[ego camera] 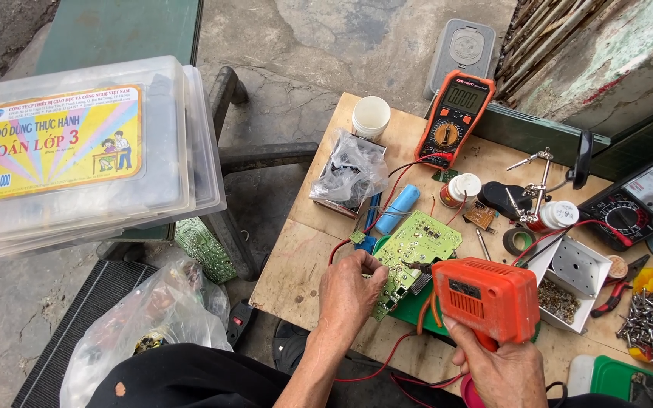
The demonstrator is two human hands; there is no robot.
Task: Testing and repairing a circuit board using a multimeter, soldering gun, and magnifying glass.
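1. My left hand (351, 291) pinches the near-left edge of the green circuit board (413, 253), fingers narrow and closed on it, steadying it on the wooden table (296, 264).
2. My right hand (504, 370) is wrapped tight round the grip of the orange soldering gun (485, 296); its tip sits at the board's near side, touching or just above it, I cannot tell which.
3. I judge this to be the soldering step on a joint near the board's edge. The next move calls for a still board and a steady tip on that one point.
4. Red wires (387, 363) trail from the board toward me and could snag the gun.
5. Beyond the board lie a blue cylinder (397, 208), a crumpled plastic bag (349, 170), a white cup (371, 116) and an orange multimeter (455, 117).
6. Right of the board stand a helping-hands clamp (540, 185), a tape roll (518, 240), a white box of small parts (572, 283) and a heap of screws (650, 325).
7. Far left of the board, clear plastic cases (85, 151) are stacked, well apart.
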